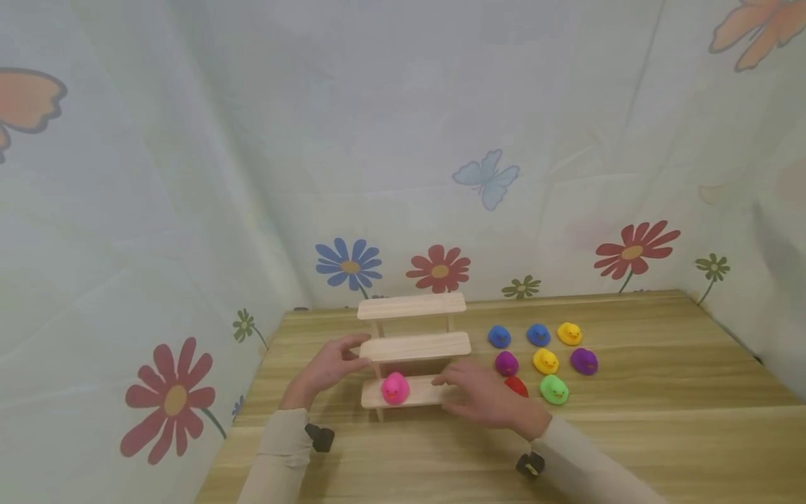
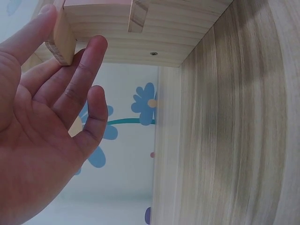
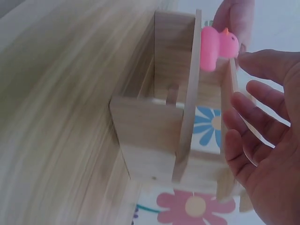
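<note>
A small three-tier wooden shelf (image 1: 415, 347) stands on the table, its tiers stepped up toward the back. On the left part of its lowest tier sits a pink toy duck (image 1: 395, 388), seen from the side in the right wrist view. My left hand (image 1: 330, 367) holds the left end of the middle tier, with the thumb and fingers on opposite sides of the board end (image 2: 63, 40). Over the right part of the lowest tier, my right hand (image 1: 481, 394) has its fingers spread and slightly bent, with nothing held. A red toy duck (image 1: 516, 386) is partly hidden behind it.
Right of the shelf, more toy ducks lie in loose rows: two blue ones (image 1: 499, 337), two yellow ones (image 1: 546, 361), a magenta one (image 1: 506, 363), a purple one (image 1: 584, 361) and a green one (image 1: 554, 389). A flower-printed curtain (image 1: 403, 175) surrounds the wooden table (image 1: 661, 434).
</note>
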`<state>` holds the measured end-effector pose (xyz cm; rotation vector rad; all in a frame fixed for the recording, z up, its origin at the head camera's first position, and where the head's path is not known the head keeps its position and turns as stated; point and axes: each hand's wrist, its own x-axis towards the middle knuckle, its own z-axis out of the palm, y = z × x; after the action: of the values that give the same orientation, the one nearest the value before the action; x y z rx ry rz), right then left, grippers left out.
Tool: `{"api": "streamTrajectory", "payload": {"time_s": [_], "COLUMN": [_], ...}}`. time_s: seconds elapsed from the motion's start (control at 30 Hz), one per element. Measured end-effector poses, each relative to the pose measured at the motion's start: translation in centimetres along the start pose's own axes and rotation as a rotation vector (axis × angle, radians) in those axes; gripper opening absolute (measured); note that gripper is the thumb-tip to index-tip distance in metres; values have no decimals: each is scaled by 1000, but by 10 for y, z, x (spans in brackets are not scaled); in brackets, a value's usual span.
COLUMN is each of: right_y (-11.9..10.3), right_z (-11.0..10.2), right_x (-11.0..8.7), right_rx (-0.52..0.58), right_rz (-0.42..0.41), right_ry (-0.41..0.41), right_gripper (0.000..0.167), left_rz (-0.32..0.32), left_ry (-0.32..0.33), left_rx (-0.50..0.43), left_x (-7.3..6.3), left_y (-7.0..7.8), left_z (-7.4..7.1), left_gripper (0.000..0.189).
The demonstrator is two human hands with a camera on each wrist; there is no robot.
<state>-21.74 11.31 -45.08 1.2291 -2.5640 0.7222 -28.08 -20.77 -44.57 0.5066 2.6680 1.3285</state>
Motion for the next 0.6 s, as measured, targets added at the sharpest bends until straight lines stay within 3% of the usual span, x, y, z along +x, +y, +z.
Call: {"api": "streamTrajectory", "payload": {"time_s": [0.4,0.6], "right_y": [-16,-22], "right_z": [20,28], "right_x": [24,36], "right_rx": [44,79], "right_rz": [59,45], "right_ry": [-51,6], "right_gripper": [34,37], "left_rz": [-4,0], "left_ry": [12,3], "left_rx": [25,10], "left_x": [1,0], "left_y": [2,3], "left_z": [0,1], "left_gripper": [57,55]}}
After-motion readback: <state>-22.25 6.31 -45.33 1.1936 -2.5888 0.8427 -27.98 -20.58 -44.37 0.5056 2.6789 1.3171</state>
